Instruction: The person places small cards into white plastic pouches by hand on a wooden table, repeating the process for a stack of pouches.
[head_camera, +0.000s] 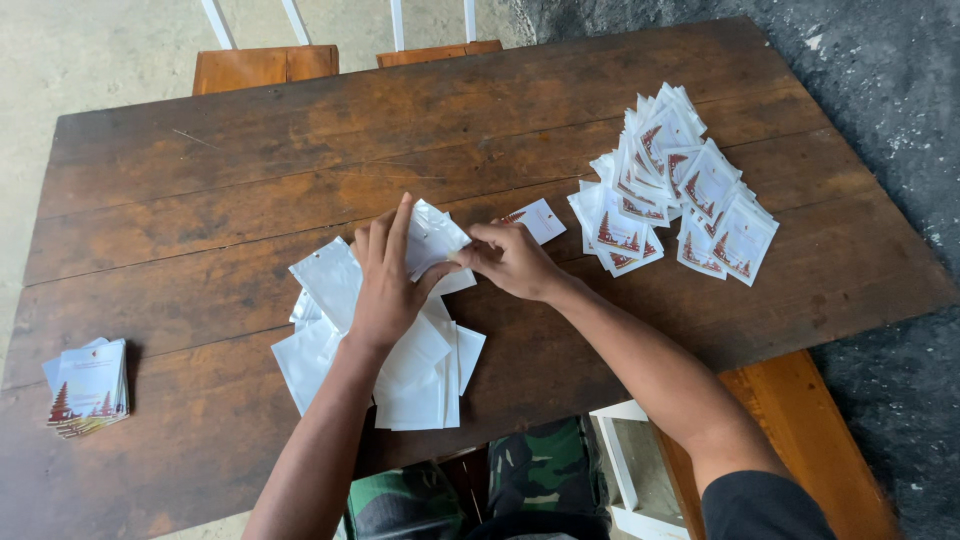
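Observation:
My left hand (385, 275) grips a clear plastic sleeve (432, 238) above a loose pile of empty white sleeves (405, 375) on the wooden table (200, 200). My right hand (510, 258) pinches the sleeve's right edge, fingers closed on it. A white card with a red print (540, 218) pokes out just beyond the right hand; whether it is held or lies on the table is unclear. To the right lies a spread heap of sleeved cards (670, 185) with red prints.
A small neat stack of printed cards (88, 388) sits at the table's left edge. Two wooden chairs (265, 65) stand at the far side. A wooden bench (800, 440) is at my right, next to dark ground.

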